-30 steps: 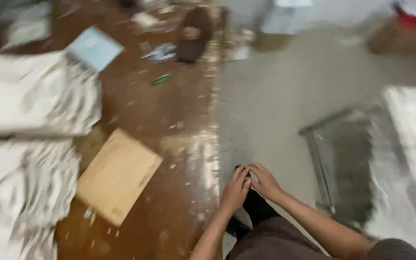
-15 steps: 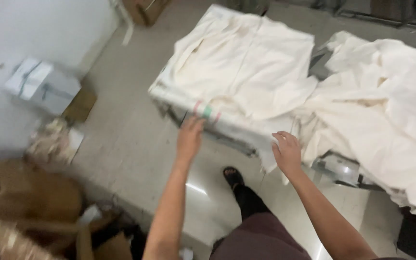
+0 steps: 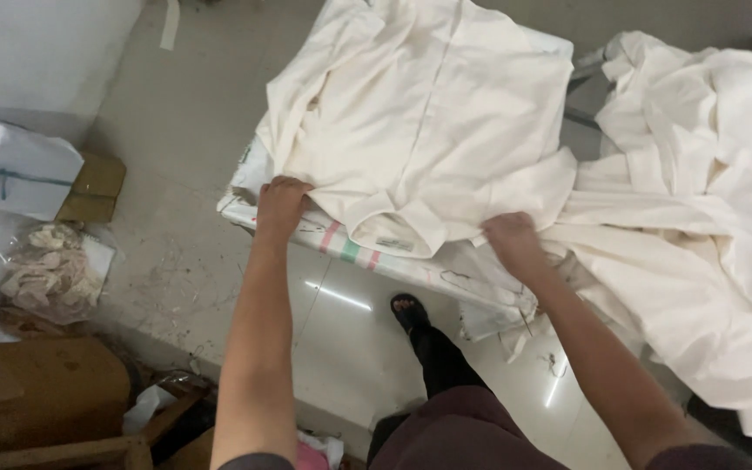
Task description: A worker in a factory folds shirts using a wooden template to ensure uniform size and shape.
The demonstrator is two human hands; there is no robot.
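Observation:
A cream garment (image 3: 419,122) lies spread on a low table covered with a white sheet that has pink and green stripes (image 3: 350,248). My left hand (image 3: 280,204) grips the garment's near left edge. My right hand (image 3: 511,239) clutches the fabric at the garment's near right corner. A heap of more cream cloth (image 3: 698,200) spills off to the right of the table. My foot in a dark sandal (image 3: 411,313) stands on the floor below the table edge.
A white wrapped bundle (image 3: 10,170) on a cardboard piece lies at the left by the wall. A clear bag of scraps (image 3: 50,270) sits below it. Brown cardboard and wooden pieces (image 3: 45,392) fill the lower left corner. The floor is grey concrete (image 3: 184,113).
The view swung from a brown floor with cardboard to the table of garments. Both hands rose from my lap and took hold of the cream garment's near edge.

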